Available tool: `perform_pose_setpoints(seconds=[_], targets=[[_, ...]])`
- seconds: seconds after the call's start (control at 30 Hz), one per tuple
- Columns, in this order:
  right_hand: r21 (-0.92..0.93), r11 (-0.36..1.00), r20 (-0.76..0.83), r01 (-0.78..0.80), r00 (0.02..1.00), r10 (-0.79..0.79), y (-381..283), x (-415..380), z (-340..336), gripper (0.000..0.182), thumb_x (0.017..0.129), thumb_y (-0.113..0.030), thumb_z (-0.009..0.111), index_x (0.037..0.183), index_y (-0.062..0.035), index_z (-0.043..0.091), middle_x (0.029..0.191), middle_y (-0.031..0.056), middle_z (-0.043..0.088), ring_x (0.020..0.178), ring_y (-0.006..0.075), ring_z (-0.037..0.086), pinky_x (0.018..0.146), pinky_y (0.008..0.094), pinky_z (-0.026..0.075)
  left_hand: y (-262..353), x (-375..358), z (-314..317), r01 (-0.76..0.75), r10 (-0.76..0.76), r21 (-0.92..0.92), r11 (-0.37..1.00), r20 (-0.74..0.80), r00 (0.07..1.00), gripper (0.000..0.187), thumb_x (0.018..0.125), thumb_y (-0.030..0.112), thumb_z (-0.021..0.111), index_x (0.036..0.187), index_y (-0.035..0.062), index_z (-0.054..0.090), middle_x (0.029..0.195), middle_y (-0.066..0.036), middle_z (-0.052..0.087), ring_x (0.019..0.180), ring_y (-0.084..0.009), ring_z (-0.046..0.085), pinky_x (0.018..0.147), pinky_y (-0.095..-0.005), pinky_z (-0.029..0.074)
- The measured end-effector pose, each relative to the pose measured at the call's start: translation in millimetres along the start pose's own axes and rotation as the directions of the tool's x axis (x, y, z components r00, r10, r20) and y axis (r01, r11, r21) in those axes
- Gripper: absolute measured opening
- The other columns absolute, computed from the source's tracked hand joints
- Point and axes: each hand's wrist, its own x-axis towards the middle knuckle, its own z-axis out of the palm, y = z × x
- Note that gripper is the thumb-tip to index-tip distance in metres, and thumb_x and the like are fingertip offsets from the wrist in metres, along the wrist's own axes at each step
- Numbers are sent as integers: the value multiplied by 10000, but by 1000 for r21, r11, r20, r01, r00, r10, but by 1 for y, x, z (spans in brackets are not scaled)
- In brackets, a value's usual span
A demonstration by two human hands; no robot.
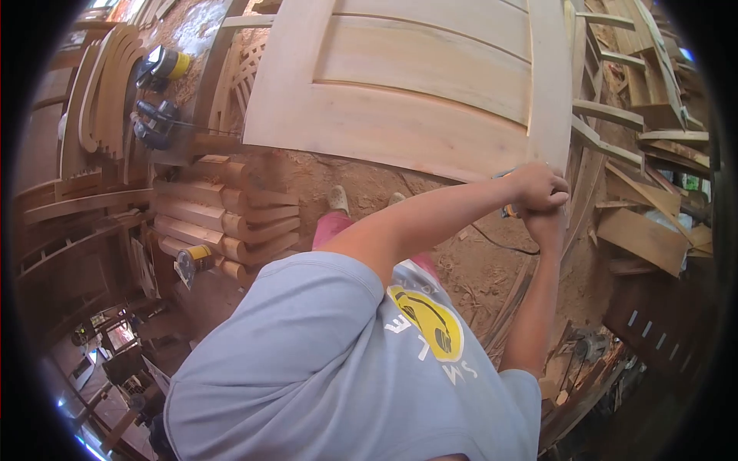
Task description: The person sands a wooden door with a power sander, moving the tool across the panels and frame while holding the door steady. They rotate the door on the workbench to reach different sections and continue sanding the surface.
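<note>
A large pale wooden panel door (415, 131) lies flat in front of me. At its near right corner my left hand (541, 187) is closed, with the knuckles up. My right hand (543, 221) is just below it, fingers mostly hidden, and the two hands touch or overlap. Between and behind them shows a corded power tool (508, 210), only small blue, orange and dark bits of it visible. Both hands appear wrapped round it; its exact kind is hidden. A dark cord (503, 244) trails below the hands.
Two power tools, one with a yellow band (178, 66) and a dark one (157, 124), rest at the left. Stacked turned wooden posts (204, 203) and a yellow-labelled can (194, 260) stand nearer. Wooden frames (615, 123) and boards (642, 238) crowd the right. Shavings cover the floor.
</note>
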Motion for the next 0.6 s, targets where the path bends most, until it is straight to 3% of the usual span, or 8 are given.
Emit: perform_pose_setpoints(seconds=[0.03, 0.2, 0.23, 0.27, 0.33, 0.4, 0.5, 0.6], targets=[[18, 998, -13, 55, 998, -55, -8, 4, -2, 507, 787, -368, 799, 1203, -103, 682, 1151, 153, 714, 1073, 370, 670, 878, 472, 542, -1, -10, -9, -41, 39, -23, 999, -67, 997, 319, 924, 359, 572, 1009, 117, 763, 1031, -131, 709, 968, -344, 675, 895, -435, 532], [91, 992, 122, 82, 988, -93, -80, 35, 12, 486, 746, -368, 824, 1118, -86, 689, 1062, 152, 731, 1016, 361, 687, 844, 467, 559, -11, -61, -77, 28, -48, -66, 997, -319, 947, 248, 942, 273, 581, 973, 74, 726, 1020, -155, 696, 970, -356, 656, 879, -447, 521], [83, 993, 174, 79, 980, -93, -97, 40, 20, 478, 743, -373, 820, 1102, -85, 691, 1045, 151, 734, 1001, 348, 693, 835, 469, 560, -11, -75, -98, 102, -106, -26, 994, -259, 960, 250, 950, 265, 577, 987, 66, 725, 1031, -160, 698, 987, -360, 654, 888, -447, 522], [75, 990, 166, 117, 978, -128, -116, 51, 27, 467, 742, -378, 814, 1086, -85, 696, 1026, 147, 737, 982, 337, 700, 828, 467, 562, -12, -86, -125, 149, -137, 44, 988, -209, 968, 253, 959, 257, 572, 1001, 59, 723, 1042, -165, 699, 1003, -363, 653, 896, -446, 524], [55, 972, 145, 227, 962, -233, -156, 66, 40, 444, 741, -386, 803, 1053, -85, 707, 988, 136, 742, 938, 313, 714, 813, 461, 566, -10, -116, -162, 164, -148, 21, 986, -328, 933, 252, 973, 218, 559, 1046, 38, 720, 1072, -175, 704, 1039, -365, 668, 914, -424, 527], [169, 901, 103, 399, 902, -418, -196, 81, 42, 378, 764, -373, 777, 999, -84, 711, 915, 120, 742, 883, 298, 723, 774, 444, 573, -12, -146, -193, 181, -164, -3, 984, -437, 884, 246, 970, 190, 554, 1038, 19, 716, 1068, -176, 706, 1025, -355, 674, 914, -413, 524], [189, 815, -3, 548, 830, -558, -256, 94, 56, 217, 747, -247, 756, 893, -95, 703, 800, 102, 722, 789, 283, 724, 677, 423, 581, -10, -191, -243, 230, -150, 89, 969, -532, 834, 215, 963, 201, 585, 1032, 46, 716, 1046, -155, 710, 999, -353, 674, 889, -419, 533], [196, 789, 60, 583, 796, -603, -315, 104, 76, 275, 765, -333, 769, 876, -89, 705, 843, 114, 732, 823, 292, 724, 711, 428, 578, -9, -233, -286, 256, -166, 65, 965, -604, 779, 225, 966, 197, 576, 1024, 31, 716, 1059, -164, 712, 999, -344, 682, 896, -416, 534]])
